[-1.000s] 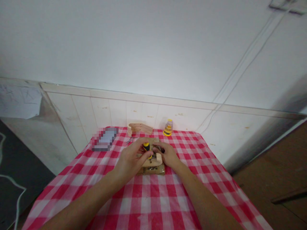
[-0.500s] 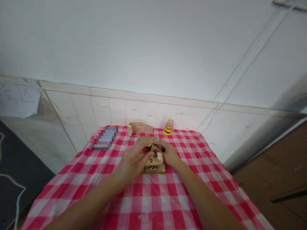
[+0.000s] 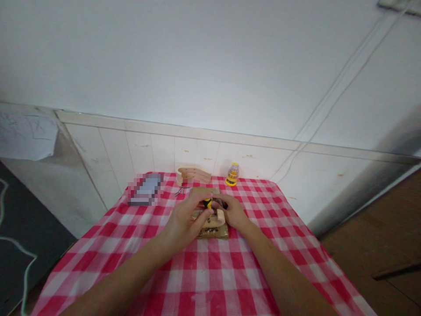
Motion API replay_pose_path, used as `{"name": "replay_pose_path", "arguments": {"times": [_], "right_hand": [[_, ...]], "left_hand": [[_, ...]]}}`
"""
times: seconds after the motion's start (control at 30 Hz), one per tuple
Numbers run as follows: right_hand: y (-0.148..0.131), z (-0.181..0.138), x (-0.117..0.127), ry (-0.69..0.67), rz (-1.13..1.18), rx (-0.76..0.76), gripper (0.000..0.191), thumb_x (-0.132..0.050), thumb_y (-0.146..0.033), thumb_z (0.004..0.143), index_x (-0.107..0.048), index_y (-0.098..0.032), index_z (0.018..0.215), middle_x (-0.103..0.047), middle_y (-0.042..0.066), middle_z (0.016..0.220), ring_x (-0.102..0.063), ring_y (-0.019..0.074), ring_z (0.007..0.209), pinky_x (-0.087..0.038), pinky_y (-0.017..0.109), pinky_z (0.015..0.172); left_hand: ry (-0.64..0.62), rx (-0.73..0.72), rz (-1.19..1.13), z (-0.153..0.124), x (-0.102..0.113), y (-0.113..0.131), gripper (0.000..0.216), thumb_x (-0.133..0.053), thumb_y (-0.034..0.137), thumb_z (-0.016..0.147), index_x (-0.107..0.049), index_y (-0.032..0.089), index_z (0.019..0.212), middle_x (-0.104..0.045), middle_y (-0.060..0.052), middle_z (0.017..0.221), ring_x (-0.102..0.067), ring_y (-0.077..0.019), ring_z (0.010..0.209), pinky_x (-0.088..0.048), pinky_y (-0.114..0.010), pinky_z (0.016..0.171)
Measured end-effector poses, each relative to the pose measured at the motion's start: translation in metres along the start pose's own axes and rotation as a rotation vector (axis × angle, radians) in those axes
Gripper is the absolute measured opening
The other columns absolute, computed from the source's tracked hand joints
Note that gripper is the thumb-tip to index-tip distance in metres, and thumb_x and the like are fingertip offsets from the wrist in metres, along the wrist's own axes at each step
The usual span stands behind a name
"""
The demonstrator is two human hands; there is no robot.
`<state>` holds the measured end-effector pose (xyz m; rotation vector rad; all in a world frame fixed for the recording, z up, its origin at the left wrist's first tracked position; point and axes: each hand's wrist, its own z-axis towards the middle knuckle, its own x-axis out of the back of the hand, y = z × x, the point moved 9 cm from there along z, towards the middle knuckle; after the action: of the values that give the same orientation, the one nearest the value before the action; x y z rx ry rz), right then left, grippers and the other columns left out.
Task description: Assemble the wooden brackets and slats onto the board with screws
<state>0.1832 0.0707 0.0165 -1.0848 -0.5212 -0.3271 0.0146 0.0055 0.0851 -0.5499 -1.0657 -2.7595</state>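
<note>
My left hand [image 3: 186, 219] is closed round a small yellow and black screwdriver [image 3: 207, 203], held upright over a pale wooden piece [image 3: 215, 220]. That piece lies on a brown board or packet [image 3: 213, 231] in the middle of the red and white checked tablecloth [image 3: 210, 272]. My right hand [image 3: 232, 210] rests against the right side of the wooden piece, fingers curled on it. The tip of the screwdriver is hidden by my fingers.
Near the table's far edge lie another curved wooden piece [image 3: 192, 174], a yellow screwdriver-bit holder [image 3: 232, 174], a blurred grey flat thing [image 3: 145, 189] and a small metal object [image 3: 179, 191]. A white panelled wall stands right behind the table. Wooden floor lies to the right.
Both hands stay on the wooden piece; the screwdriver has sunk slightly lower in my left fingers. The camera view has shifted a little.
</note>
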Motion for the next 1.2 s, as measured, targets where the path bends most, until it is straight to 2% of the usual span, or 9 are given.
{"name": "replay_pose_path", "arguments": {"times": [0.13,0.3,0.47,0.63,0.73,0.9,1.0,1.1,1.2], "right_hand": [[-0.002,0.0,-0.001,-0.013,0.007,0.006,0.033,-0.064,-0.044,0.094,-0.077,-0.025,0.118,-0.078,0.009,0.118,-0.073,0.0288,0.106,-0.056,0.045,0.095],[-0.003,0.001,-0.002,-0.025,0.008,0.003,0.032,-0.064,-0.044,0.095,-0.077,-0.027,0.118,-0.079,0.007,0.118,-0.074,0.0282,0.105,-0.057,0.043,0.093],[0.002,0.0,-0.001,-0.012,-0.011,-0.024,0.032,-0.065,-0.045,0.094,-0.077,-0.027,0.118,-0.079,0.007,0.117,-0.074,0.0289,0.104,-0.058,0.044,0.092],[0.006,-0.001,-0.001,0.005,-0.033,-0.051,0.035,-0.065,-0.046,0.094,-0.076,-0.026,0.12,-0.079,0.008,0.117,-0.074,0.0291,0.106,-0.058,0.045,0.092],[0.007,-0.002,0.001,0.018,-0.049,-0.062,0.035,-0.065,-0.047,0.093,-0.076,-0.026,0.119,-0.078,0.009,0.117,-0.073,0.0294,0.106,-0.058,0.046,0.093],[0.006,-0.001,0.001,0.027,-0.055,-0.071,0.034,-0.064,-0.047,0.094,-0.076,-0.026,0.118,-0.079,0.008,0.115,-0.074,0.0285,0.103,-0.059,0.046,0.091],[0.003,-0.001,0.0,0.021,-0.043,-0.067,0.032,-0.064,-0.046,0.094,-0.077,-0.027,0.116,-0.079,0.007,0.115,-0.075,0.0272,0.101,-0.06,0.044,0.09],[0.002,-0.001,0.0,0.03,-0.04,-0.071,0.032,-0.064,-0.046,0.094,-0.077,-0.027,0.116,-0.079,0.007,0.116,-0.074,0.0281,0.101,-0.06,0.046,0.09],[0.002,-0.001,0.0,0.036,-0.036,-0.076,0.033,-0.065,-0.046,0.093,-0.077,-0.026,0.116,-0.079,0.009,0.115,-0.075,0.0288,0.1,-0.06,0.047,0.09]], "left_hand": [[0.078,-0.045,0.069,0.003,0.008,0.009,0.034,-0.067,0.021,0.091,-0.061,0.026,0.124,-0.069,-0.007,0.12,-0.069,-0.0226,0.11,-0.061,-0.036,0.09],[0.033,-0.04,0.07,0.002,0.006,0.009,0.031,-0.06,0.016,0.093,-0.061,0.026,0.122,-0.07,-0.006,0.116,-0.07,-0.0201,0.103,-0.061,-0.034,0.089],[-0.024,0.036,-0.042,0.0,0.002,0.0,0.037,-0.054,0.012,0.092,-0.058,0.027,0.126,-0.069,-0.007,0.119,-0.071,-0.0205,0.106,-0.061,-0.037,0.093],[-0.014,0.096,-0.2,-0.001,-0.002,-0.002,0.038,-0.055,0.014,0.091,-0.056,0.026,0.127,-0.066,-0.009,0.125,-0.071,-0.0211,0.111,-0.061,-0.038,0.096],[0.031,0.157,-0.254,0.002,0.004,-0.003,0.031,-0.059,0.016,0.09,-0.058,0.024,0.12,-0.071,-0.007,0.111,-0.074,-0.0192,0.099,-0.063,-0.035,0.089],[0.22,0.218,-0.181,0.005,0.038,-0.008,0.035,-0.071,0.022,0.082,-0.058,0.021,0.115,-0.072,-0.003,0.097,-0.074,-0.0159,0.08,-0.064,-0.028,0.072],[0.198,0.208,-0.13,0.005,0.044,-0.013,0.033,-0.071,0.02,0.081,-0.06,0.021,0.112,-0.073,-0.001,0.094,-0.074,-0.0149,0.076,-0.063,-0.025,0.067],[0.161,0.192,-0.095,0.002,0.04,-0.017,0.029,-0.07,0.021,0.081,-0.061,0.021,0.109,-0.074,-0.001,0.092,-0.075,-0.0159,0.077,-0.064,-0.026,0.067],[0.175,0.189,-0.064,-0.001,0.039,-0.019,0.03,-0.071,0.022,0.081,-0.062,0.021,0.11,-0.075,-0.001,0.09,-0.075,-0.0158,0.076,-0.064,-0.025,0.067]]}}
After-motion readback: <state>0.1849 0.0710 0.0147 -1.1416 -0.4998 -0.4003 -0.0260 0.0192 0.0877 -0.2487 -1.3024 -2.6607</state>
